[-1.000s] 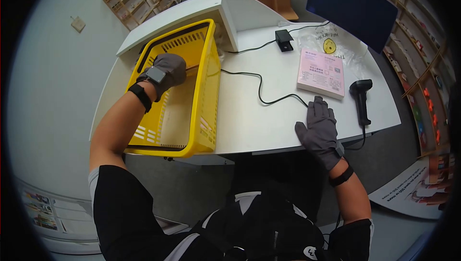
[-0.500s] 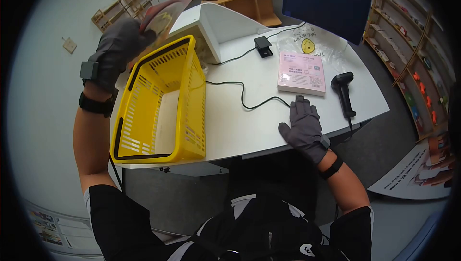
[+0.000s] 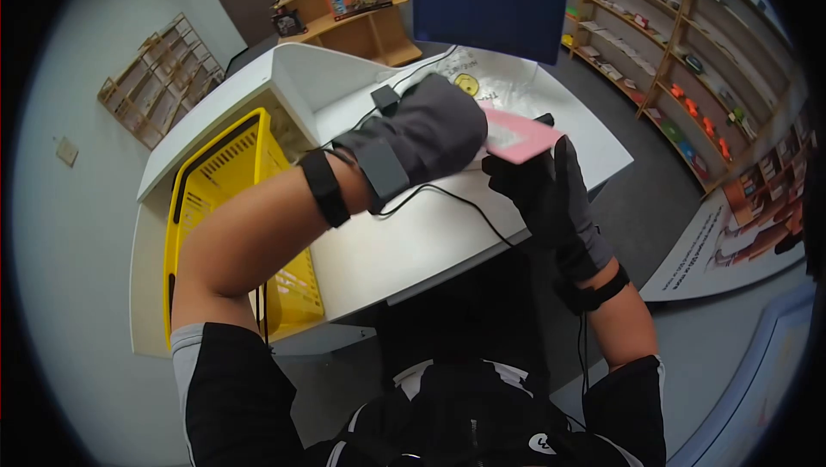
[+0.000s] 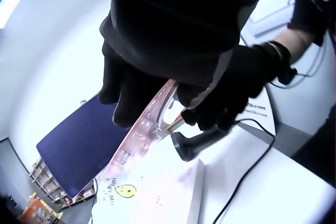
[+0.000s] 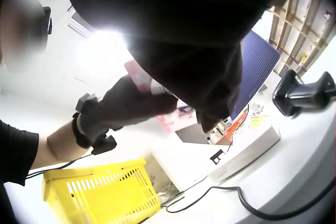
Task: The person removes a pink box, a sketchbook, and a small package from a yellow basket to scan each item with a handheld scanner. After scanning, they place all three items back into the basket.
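Observation:
My left hand (image 3: 443, 127), in a grey glove, grips a thin, flat pink package (image 3: 516, 136) with a glossy surface, held tilted above the table. At its lower right edge is my right hand (image 3: 551, 196), also gloved, thumb extended upward and fingers close behind the package. In the right wrist view the pink package (image 5: 137, 76) shows partly behind my dark fingers. A thick book (image 5: 247, 155) lies on the table below, mostly hidden in the head view. Beside it is a black handheld scanner (image 5: 310, 95), with a cable.
A yellow shopping basket (image 3: 297, 295) stands at the left of the white table (image 3: 370, 269). A monitor (image 3: 490, 11) rises at the back, with a clear plastic bag (image 3: 508, 80) before it. A black cable (image 3: 465, 200) crosses the tabletop. Shelves (image 3: 637, 46) line the right.
My left hand has come out of the basket with the package and swung right across the table. My right hand has lifted off the tabletop to meet it. The head view has turned right.

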`<state>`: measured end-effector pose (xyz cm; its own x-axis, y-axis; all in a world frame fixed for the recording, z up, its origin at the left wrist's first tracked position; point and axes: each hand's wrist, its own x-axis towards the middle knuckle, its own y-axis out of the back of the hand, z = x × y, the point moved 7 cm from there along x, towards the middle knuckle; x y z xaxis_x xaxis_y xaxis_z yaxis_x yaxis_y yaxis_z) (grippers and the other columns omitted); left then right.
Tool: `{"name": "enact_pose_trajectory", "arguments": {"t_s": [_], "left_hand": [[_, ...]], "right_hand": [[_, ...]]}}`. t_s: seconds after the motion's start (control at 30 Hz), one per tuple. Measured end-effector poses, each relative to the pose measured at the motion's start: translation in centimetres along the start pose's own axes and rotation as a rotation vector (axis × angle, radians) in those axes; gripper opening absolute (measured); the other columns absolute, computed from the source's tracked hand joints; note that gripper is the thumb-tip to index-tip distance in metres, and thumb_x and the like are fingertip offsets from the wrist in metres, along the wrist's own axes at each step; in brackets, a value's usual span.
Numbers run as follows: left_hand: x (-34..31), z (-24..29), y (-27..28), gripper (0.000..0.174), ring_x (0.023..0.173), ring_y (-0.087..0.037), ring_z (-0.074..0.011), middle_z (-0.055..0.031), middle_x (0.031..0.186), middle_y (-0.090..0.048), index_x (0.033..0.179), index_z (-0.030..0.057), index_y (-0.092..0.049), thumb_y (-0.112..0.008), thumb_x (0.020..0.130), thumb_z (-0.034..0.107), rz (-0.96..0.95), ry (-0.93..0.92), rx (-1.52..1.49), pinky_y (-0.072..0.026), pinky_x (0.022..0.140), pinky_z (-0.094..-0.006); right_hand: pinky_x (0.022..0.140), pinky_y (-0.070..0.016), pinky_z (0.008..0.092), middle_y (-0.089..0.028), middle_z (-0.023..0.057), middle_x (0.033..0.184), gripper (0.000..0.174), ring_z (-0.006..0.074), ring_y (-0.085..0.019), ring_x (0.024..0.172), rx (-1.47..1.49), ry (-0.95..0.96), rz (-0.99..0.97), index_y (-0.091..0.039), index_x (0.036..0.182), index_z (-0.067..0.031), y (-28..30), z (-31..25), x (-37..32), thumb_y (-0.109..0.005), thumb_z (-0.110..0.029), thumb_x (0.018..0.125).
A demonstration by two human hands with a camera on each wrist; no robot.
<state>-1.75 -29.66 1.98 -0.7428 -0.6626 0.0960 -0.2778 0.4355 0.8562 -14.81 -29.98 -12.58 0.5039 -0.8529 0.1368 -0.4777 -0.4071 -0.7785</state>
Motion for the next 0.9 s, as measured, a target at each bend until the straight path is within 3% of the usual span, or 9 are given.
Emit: {"name": "enact_pose_trajectory", "arguments": {"t_s": [0.13,0.23,0.27,0.37,0.4,0.47,0.63,0.73,0.9], "left_hand": [[0.9,5.2,-3.4,0.034,0.064,-0.072,-0.0356,-0.0137,0.071,-0.072,0.117,-0.0037,-0.076,-0.062,0.092,0.015,-0.046,-0.115,0.206,-0.0538,0.068,-0.0506],[-0.1,5.0,-4.8,0.055,0.077,-0.076,-0.0392,-0.0187,0.084,-0.076,0.137,-0.0054,-0.066,-0.070,0.092,0.026,-0.189,-0.040,0.029,-0.0569,0.079,-0.0503],[-0.1,4.3,-3.9,0.055,0.077,-0.076,-0.0392,-0.0187,0.084,-0.076,0.137,-0.0054,-0.066,-0.070,0.092,0.026,-0.184,-0.048,0.024,-0.0569,0.079,-0.0503],[-0.6,0.7,-2.7,0.075,0.100,-0.077,-0.0435,-0.0280,0.106,-0.078,0.142,-0.0066,-0.064,-0.081,0.086,0.041,-0.396,0.092,-0.609,-0.0590,0.093,-0.0465],[-0.6,-0.1,-3.7,0.075,0.100,-0.077,-0.0435,-0.0280,0.106,-0.078,0.142,-0.0066,-0.064,-0.081,0.086,0.041,-0.395,0.095,-0.617,-0.0590,0.093,-0.0465],[-0.5,-3.9,-3.7,0.092,0.119,-0.073,-0.0431,-0.0312,0.126,-0.074,0.142,-0.0061,-0.065,-0.089,0.077,0.054,0.091,0.284,-0.624,-0.0568,0.105,-0.0400],[-1.9,-7.3,-7.5,0.079,0.118,-0.075,-0.0347,-0.0262,0.128,-0.076,0.137,-0.0030,-0.071,-0.089,0.081,0.050,0.091,0.431,-0.950,-0.0576,0.104,-0.0382],[-2.8,-5.2,-8.7,0.066,0.109,-0.077,-0.0258,-0.0187,0.122,-0.079,0.129,-0.0008,-0.077,-0.089,0.085,0.047,-0.513,0.487,-1.345,-0.0603,0.097,-0.0366],[-2.6,-4.6,-8.5,0.058,0.099,-0.077,-0.0213,-0.0147,0.115,-0.080,0.126,0.0001,-0.080,-0.088,0.088,0.043,-0.587,0.424,-1.223,-0.0621,0.088,-0.0347]], "right_hand": [[0.105,-0.0569,0.0397,-0.069,0.0203,0.143,0.053,0.0322,-0.069,0.130,0.034,0.075,0.221,-0.056,0.154,-0.0014,1.0,-1.6,-1.4,-0.061,-0.032,0.111],[0.106,-0.0562,0.0369,-0.069,0.0162,0.142,0.047,0.0275,-0.070,0.126,-1.341,0.446,0.043,-0.056,0.153,-0.0007,2.3,-2.3,-3.2,-0.060,-0.025,0.113],[0.106,-0.0562,0.0369,-0.069,0.0162,0.142,0.047,0.0275,-0.070,0.126,-1.346,0.443,0.054,-0.056,0.153,-0.0007,2.6,-2.2,-2.9,-0.060,-0.025,0.113],[0.107,-0.0557,0.0346,-0.070,0.0141,0.141,0.049,0.0252,-0.071,0.122,-0.703,0.040,0.286,-0.057,0.152,0.0011,5.4,-0.3,-0.8,-0.065,-0.023,0.110],[0.107,-0.0557,0.0346,-0.070,0.0141,0.141,0.049,0.0252,-0.071,0.122,-0.708,0.033,0.287,-0.057,0.152,0.0011,5.0,-0.7,-0.5,-0.065,-0.023,0.110],[0.108,-0.0564,0.0354,-0.070,0.0138,0.140,0.048,0.0242,-0.071,0.123,-0.718,-0.160,0.326,-0.057,0.151,0.0029,3.3,-1.6,-0.6,-0.066,-0.019,0.109],[0.097,-0.0576,0.0306,-0.073,0.0093,0.127,0.044,0.0142,-0.070,0.111,-0.643,-0.361,0.169,-0.067,0.138,0.0049,4.6,0.1,-1.3,-0.072,-0.025,0.106],[0.099,-0.0571,0.0304,-0.074,0.0085,0.126,0.044,0.0144,-0.071,0.110,-0.670,-0.372,0.146,-0.069,0.137,0.0045,4.8,0.3,-1.6,-0.072,-0.026,0.106],[0.099,-0.0566,0.0297,-0.076,0.0071,0.122,0.043,0.0144,-0.072,0.108,-0.607,-0.332,0.212,-0.071,0.134,0.0046,3.1,0.4,-1.5,-0.071,-0.028,0.107]]}}
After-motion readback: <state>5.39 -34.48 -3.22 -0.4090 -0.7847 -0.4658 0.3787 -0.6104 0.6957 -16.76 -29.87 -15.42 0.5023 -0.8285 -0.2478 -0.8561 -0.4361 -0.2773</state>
